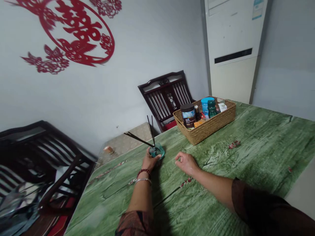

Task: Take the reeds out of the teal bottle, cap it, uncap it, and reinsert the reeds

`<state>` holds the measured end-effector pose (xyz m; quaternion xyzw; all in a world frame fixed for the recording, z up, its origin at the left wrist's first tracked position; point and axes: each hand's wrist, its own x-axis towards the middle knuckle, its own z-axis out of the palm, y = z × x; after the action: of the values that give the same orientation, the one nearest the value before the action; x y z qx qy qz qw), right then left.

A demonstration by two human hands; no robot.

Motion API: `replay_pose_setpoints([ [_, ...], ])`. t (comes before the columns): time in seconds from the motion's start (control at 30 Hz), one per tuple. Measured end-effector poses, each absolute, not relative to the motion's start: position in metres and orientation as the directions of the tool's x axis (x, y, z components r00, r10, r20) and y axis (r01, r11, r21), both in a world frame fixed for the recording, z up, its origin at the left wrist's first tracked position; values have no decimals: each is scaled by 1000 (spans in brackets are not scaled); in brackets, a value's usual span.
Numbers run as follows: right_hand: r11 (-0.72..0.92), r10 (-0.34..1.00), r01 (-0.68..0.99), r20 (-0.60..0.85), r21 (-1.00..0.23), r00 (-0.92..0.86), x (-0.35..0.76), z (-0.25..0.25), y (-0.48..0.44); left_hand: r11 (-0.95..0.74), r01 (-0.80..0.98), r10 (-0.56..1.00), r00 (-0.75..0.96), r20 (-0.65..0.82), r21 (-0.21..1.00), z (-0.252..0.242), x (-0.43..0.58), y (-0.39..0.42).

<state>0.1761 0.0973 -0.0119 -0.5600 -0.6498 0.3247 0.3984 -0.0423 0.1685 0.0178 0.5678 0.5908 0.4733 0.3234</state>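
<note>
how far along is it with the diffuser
Done: dark sticks already stand in the teal bottle on the table. In hand: the left hand grips the bottle; the right hand rests loosely curled beside it, apart. Left: the bottle is not yet let go.

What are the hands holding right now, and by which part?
The left hand grips the teal bottle by its side; the right hand seems empty.

We logged the reed bottle [158, 151] on the table [258, 157]. Basket [211, 127] sat to its right, chair [164, 95] behind both.
</note>
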Motion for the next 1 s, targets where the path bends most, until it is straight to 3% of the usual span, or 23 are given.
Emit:
replay_pose_setpoints([
  [0.23, 167, 983, 416, 185, -894, 2, 174, -19, 98, -60, 148, 933, -342, 108, 987, 33, -43, 105],
  [0.27, 142, 988, 356, 155, -924, 8, 173, -17, 99, -86, 70, 935, -338, 104, 994, 39, -42, 91],
  [0.33, 79, 997, 235, 80, -969, -5, 175, -6, 101, -171, -287, 954, -289, 85, 942, 53, -40, 65],
  [0.43, 33, 990, -10, 34, -999, -134, 183, 36, 102, -275, -637, 961, -167, 220, 720, 80, -32, 34],
  [0.5, 24, 951, -337, 125, -941, -282, 191, 78, 100, -302, -730, 941, -124, 315, 613, 95, -27, 21],
  [0.57, 57, 881, -596, 321, -801, -348, 200, 118, 96, -314, -789, 916, -105, 387, 529, 101, -22, 15],
  [0.67, 86, 794, -743, 496, -663, -351, 205, 139, 93, -297, -839, 904, -93, 418, 455, 87, -18, 18],
  [0.73, 42, 795, -767, 486, -640, -362, 203, 117, 99, -274, -857, 920, -102, 378, 436, 67, -19, 25],
  [0.9, -215, 845, -678, 214, -703, -489, 187, 10, 123, -243, -851, 955, -127, 266, 466, 22, -25, 37],
  [1.0, -271, 836, -674, 179, -687, -519, 187, -19, 131, -223, -833, 964, -113, 239, 507, 14, -24, 39],
])
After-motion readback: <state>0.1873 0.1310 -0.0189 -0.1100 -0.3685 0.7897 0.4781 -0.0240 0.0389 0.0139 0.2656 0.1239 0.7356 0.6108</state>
